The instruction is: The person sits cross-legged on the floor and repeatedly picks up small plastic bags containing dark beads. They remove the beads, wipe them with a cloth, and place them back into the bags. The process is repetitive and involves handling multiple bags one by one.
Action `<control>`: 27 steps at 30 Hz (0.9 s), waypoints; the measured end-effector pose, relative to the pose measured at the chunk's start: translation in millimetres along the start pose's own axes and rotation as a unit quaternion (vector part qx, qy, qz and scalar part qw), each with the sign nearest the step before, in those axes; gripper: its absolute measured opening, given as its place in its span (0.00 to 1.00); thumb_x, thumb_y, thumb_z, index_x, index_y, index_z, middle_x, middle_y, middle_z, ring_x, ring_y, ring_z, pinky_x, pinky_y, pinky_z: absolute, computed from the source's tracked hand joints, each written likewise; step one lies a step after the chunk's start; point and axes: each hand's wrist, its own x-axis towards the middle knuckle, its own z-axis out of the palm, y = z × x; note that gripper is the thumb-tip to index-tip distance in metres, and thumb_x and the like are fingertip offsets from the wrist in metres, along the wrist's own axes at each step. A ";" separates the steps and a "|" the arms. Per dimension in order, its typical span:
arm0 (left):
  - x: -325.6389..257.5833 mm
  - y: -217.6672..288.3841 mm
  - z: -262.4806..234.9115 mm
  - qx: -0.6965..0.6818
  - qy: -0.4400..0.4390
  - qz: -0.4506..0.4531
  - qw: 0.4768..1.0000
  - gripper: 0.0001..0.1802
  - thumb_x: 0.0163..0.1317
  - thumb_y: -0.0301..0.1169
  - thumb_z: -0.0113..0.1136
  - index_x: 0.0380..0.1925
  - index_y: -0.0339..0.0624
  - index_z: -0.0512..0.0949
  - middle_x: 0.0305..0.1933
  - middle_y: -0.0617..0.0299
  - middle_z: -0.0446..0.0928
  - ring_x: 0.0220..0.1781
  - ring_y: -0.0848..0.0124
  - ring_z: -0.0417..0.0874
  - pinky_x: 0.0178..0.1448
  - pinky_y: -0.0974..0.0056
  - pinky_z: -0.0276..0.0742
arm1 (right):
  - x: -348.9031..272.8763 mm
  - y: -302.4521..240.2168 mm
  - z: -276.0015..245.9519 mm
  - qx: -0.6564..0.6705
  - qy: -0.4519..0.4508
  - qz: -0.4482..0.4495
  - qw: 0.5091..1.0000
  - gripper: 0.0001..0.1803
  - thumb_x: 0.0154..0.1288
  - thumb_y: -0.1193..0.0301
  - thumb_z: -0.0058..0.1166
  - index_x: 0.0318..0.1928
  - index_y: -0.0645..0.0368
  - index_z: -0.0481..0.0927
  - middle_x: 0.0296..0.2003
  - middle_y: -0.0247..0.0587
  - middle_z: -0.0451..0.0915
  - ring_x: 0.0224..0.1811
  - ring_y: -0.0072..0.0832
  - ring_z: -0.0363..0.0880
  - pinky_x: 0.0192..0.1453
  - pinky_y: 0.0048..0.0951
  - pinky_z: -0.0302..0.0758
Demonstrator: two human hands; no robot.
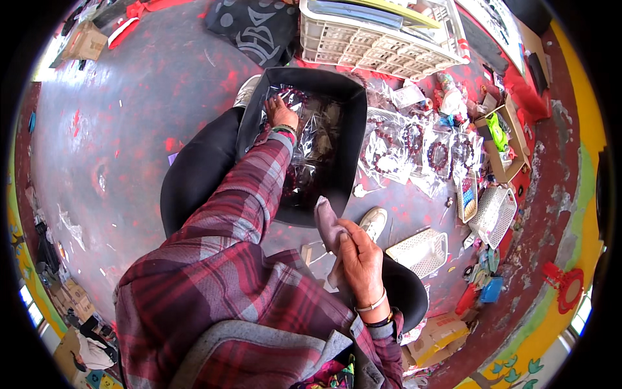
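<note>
The left hand (pixel 280 111) reaches into the black bin (pixel 353 139) that sits between the person's feet, fingers curled down into a heap of clear plastic bags (pixel 311 146) that seem to hold dark red bead bracelets. Whether the fingers already pinch one bag or only press on the pile is hard to tell, since the film glares and hides the fingertips. The right hand (pixel 359 259) rests near the right knee and is closed around a folded mauve cloth (pixel 329 223), thumb on top.

The bags are slick and lie overlapping, so a lift with a shallow grip could let one slide out, or drag a neighbour over the bin's rim onto the floor. If a bag is unsealed, tipping it may spill beads, and they would roll among the clutter to the right: the row of bagged bracelets (pixel 421 152) laid out on the floor and the small white baskets (pixel 424 249). The long forward lean also puts the left sleeve across the bin's edge, which could shift or tip it.
</note>
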 end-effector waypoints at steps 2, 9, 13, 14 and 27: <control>8.2 -15.8 20.1 0.078 -0.134 -0.010 0.988 0.39 0.54 0.35 0.54 0.68 0.44 0.55 0.73 0.47 0.46 0.75 0.50 0.39 0.76 0.53 0.40 | -0.7 3.3 -1.2 -0.002 -0.003 -0.008 1.000 0.12 0.64 0.77 0.48 0.48 0.64 0.77 0.37 0.50 0.80 0.40 0.38 0.81 0.45 0.29 0.75; 49.0 -62.3 58.9 0.065 -0.275 0.032 0.959 0.42 0.54 0.35 0.52 0.70 0.61 0.49 0.75 0.46 0.38 0.76 0.48 0.35 0.76 0.55 0.35 | -0.8 14.8 -4.4 0.056 -0.007 0.031 0.998 0.12 0.64 0.76 0.49 0.48 0.64 0.77 0.37 0.50 0.80 0.38 0.35 0.81 0.45 0.28 0.75; 37.5 -27.4 39.5 0.074 -0.271 0.004 0.960 0.40 0.54 0.37 0.52 0.69 0.57 0.54 0.73 0.45 0.47 0.75 0.49 0.44 0.76 0.55 0.36 | -7.0 15.8 -4.2 0.060 0.009 0.051 0.997 0.12 0.65 0.76 0.49 0.48 0.64 0.77 0.36 0.50 0.80 0.37 0.35 0.81 0.44 0.28 0.75; 37.4 -25.5 30.1 0.063 -0.265 -0.012 0.962 0.39 0.53 0.37 0.52 0.68 0.58 0.56 0.73 0.44 0.47 0.74 0.49 0.45 0.76 0.55 0.37 | -7.2 12.5 -6.0 0.054 0.006 0.030 0.998 0.12 0.65 0.76 0.49 0.48 0.64 0.77 0.36 0.50 0.80 0.37 0.35 0.81 0.44 0.28 0.75; -78.3 133.2 -55.9 -0.231 0.115 0.351 0.900 0.12 0.48 0.22 0.55 0.36 0.39 0.78 0.41 0.52 0.77 0.46 0.53 0.77 0.52 0.55 0.72 | -59.1 17.4 -25.1 0.104 0.019 -0.049 0.993 0.13 0.64 0.73 0.52 0.48 0.61 0.77 0.35 0.49 0.79 0.35 0.39 0.80 0.40 0.30 0.75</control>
